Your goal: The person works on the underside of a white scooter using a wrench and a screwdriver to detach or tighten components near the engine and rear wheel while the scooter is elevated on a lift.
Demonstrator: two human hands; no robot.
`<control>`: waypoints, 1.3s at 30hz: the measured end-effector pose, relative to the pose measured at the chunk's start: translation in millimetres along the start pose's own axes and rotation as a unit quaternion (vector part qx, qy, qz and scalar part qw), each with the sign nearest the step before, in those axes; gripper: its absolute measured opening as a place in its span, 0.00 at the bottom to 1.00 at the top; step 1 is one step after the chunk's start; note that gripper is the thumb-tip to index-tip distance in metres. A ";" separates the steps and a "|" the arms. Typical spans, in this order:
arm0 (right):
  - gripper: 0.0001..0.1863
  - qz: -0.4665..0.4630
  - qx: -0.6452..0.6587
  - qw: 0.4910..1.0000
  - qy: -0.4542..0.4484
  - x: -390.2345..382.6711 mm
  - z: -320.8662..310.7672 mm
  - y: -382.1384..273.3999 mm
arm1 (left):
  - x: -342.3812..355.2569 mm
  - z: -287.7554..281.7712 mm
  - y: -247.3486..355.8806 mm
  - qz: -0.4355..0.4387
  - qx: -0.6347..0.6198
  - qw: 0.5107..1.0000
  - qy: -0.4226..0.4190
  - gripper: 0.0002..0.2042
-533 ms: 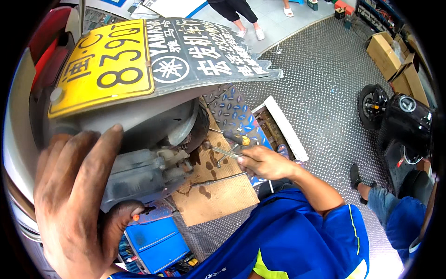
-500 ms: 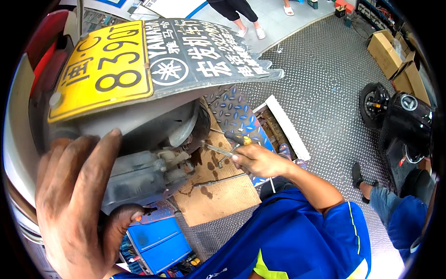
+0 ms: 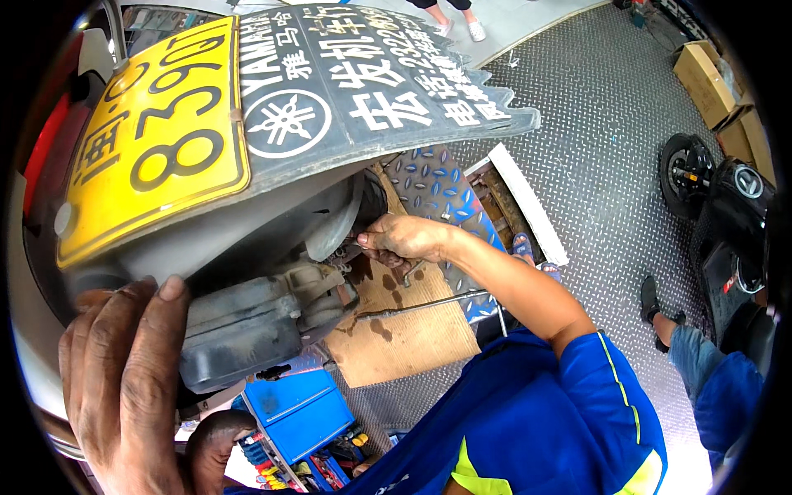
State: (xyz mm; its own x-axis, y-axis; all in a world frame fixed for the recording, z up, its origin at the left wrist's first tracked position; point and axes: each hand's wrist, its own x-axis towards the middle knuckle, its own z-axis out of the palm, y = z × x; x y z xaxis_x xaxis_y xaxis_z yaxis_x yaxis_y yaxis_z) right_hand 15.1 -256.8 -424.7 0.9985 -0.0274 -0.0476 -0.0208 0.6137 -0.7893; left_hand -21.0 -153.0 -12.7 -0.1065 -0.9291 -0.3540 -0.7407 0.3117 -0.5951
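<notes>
Now the scooter's rear tyre point(image 3: 375, 192) lies 11 o'clock from our R hand point(image 3: 403, 240), the nearer: fingers bent, contents unclear. Our L hand point(image 3: 124, 375) is spread, grey casing point(image 3: 239, 326) approx. 2–3 o'clock.

**Tread-plate floor point(image 3: 577, 107) meets pale tiling point(image 3: 516, 31)**

Raised patterning covers the dark metal floor, which bends with the lens toward the right. A curved border parts it from the smooth tiling at the top. Cardboard boxes point(image 3: 703, 85) stand at the upper right. Strong light whitens the floor at the lower right.
</notes>
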 end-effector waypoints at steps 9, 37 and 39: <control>0.25 0.000 -0.041 0.999 0.014 -1.9 2.7 -6.4 | 0.1 -2.1 0.7 -0.001 0.000 1.000 -0.010 0.33; 0.29 -0.061 -0.074 0.965 0.242 18.5 29.6 22.4 | -0.4 -1.9 1.7 0.006 0.000 1.000 -0.013 0.32; 0.29 -0.053 -0.097 0.971 0.213 14.5 35.8 24.8 | -0.8 -0.5 1.8 0.006 -0.003 1.000 -0.012 0.32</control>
State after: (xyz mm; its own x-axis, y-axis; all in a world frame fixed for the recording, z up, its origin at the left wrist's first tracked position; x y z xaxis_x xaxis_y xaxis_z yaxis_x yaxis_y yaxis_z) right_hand 30.9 -213.7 -423.1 0.8846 -0.4321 -0.1756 0.0310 0.4300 -0.9023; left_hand -22.5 -151.8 -13.1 -0.0988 -0.9202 -0.3787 -0.7431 0.3213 -0.5870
